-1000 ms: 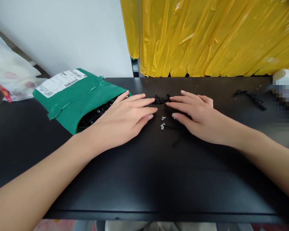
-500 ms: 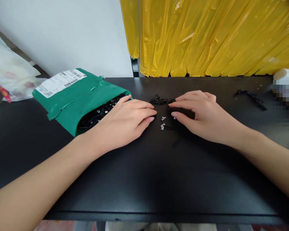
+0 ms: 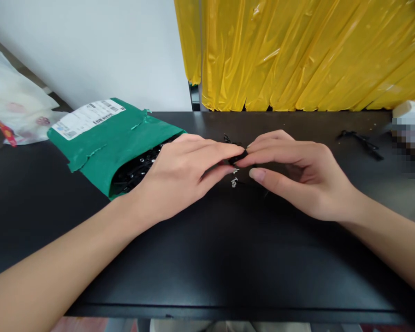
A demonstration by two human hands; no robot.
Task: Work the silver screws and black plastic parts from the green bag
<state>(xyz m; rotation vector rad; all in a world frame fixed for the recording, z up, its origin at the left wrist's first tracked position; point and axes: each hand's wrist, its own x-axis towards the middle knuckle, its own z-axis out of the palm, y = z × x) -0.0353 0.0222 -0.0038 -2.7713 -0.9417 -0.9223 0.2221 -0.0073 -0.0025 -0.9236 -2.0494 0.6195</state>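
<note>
Touching a small black piece (image 3: 238, 157), the left hand (image 3: 188, 166) and right hand (image 3: 309, 177) both curve half-open.

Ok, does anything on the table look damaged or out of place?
Yes: the green mailer is raggedly torn on its upper side. Black bits lie stray at the right, and small silver pieces sit loose on the table, though those may be deliberate.

The light was soft. Shiny streaks lit the yellow plastic (image 3: 263, 60), and dark shadow lay under the right hand (image 3: 320, 182). Blocky squares hid part of a white thing (image 3: 410, 110).
</note>
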